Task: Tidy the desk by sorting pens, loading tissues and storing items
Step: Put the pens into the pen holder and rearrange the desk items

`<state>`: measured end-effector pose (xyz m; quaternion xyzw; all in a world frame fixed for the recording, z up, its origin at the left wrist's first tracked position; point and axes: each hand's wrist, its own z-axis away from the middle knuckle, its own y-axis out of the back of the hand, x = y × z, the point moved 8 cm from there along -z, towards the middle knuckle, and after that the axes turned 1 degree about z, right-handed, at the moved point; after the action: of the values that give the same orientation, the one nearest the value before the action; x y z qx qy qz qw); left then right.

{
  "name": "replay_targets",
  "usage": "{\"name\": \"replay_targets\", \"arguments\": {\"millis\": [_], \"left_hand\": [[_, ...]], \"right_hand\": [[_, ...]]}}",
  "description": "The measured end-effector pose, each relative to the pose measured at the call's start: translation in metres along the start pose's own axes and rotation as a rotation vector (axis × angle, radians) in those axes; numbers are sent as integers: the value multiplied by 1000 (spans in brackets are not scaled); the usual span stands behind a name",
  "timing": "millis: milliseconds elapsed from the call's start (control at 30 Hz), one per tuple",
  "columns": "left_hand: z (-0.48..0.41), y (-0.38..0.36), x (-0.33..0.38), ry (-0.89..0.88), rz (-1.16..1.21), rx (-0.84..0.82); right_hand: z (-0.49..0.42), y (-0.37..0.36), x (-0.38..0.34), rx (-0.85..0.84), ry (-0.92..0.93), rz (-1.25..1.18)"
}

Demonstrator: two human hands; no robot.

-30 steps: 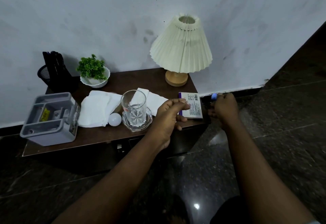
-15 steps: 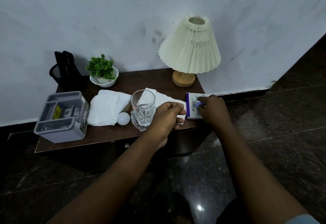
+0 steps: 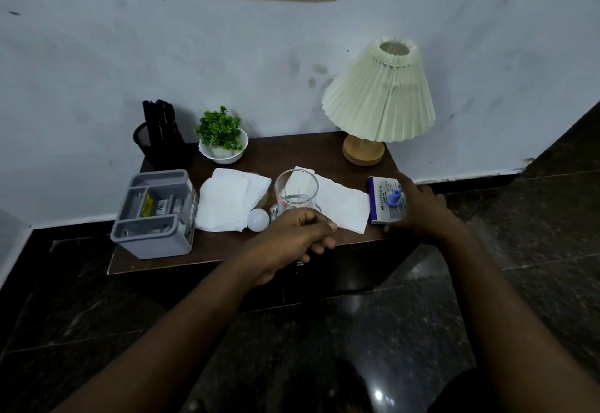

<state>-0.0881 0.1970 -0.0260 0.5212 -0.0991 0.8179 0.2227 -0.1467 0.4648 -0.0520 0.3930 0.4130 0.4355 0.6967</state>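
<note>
My right hand point(image 3: 422, 208) lies over the right side of a purple and white box point(image 3: 380, 201) at the desk's right front corner, with a finger at its far edge and the thumb at its near edge. A small blue plastic piece point(image 3: 393, 199) rests on the box beside my fingers. In front of the drinking glass point(image 3: 296, 193) my left hand point(image 3: 298, 234) hovers, curled, with nothing visible in it. Loose white tissues point(image 3: 227, 201) and another tissue sheet point(image 3: 344, 204) lie mid-desk. A grey organizer box point(image 3: 156, 217) stands at the left, and a black mesh holder with black pens point(image 3: 159, 133) behind it.
A white bulb point(image 3: 258, 218) lies between the tissues and the glass. A small plant in a white bowl point(image 3: 222, 139) and a pleated lamp point(image 3: 380, 97) stand at the back of the brown desk point(image 3: 292, 152). Dark tiled floor surrounds the desk.
My right hand carried the blue piece from beside the desk onto the box and now rests over the box. My left hand drew back from the box toward the glass.
</note>
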Motion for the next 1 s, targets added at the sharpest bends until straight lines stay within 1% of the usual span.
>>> {"name": "replay_targets", "arguments": {"millis": [67, 233, 300, 367, 433, 500, 533, 633, 767, 833, 900, 933, 1000], "left_hand": [[5, 1, -3, 7, -35, -24], [15, 4, 1, -54, -81, -21], [16, 8, 3, -54, -98, -18], [15, 13, 3, -47, -130, -10], [15, 21, 5, -58, -183, 18], [17, 31, 10, -88, -238, 67], [18, 36, 12, -104, -281, 100], [24, 53, 20, -142, -432, 205], [34, 78, 29, -161, -596, 314], [43, 104, 32, -154, -723, 448], [58, 135, 34, -147, -914, 630], [66, 148, 35, -150, -1020, 705], [75, 162, 32, -163, -1143, 788]], "right_hand": [[1, -4, 1, -15, -10, -31], [0, 6, 5, 57, -39, -108], [1, 8, 6, 46, -47, -85], [7, 15, -5, 96, -24, 16], [18, 27, -32, 248, 90, 123], [32, 33, -66, 402, 253, 133], [37, 33, -80, 446, 326, 105], [42, 28, -113, 454, 490, -11], [40, 26, -138, 461, 514, -47], [42, 30, -146, 513, 517, -114], [48, 37, -150, 551, 529, -280], [51, 40, -152, 526, 539, -414], [56, 39, -159, 367, 589, -721]]}}
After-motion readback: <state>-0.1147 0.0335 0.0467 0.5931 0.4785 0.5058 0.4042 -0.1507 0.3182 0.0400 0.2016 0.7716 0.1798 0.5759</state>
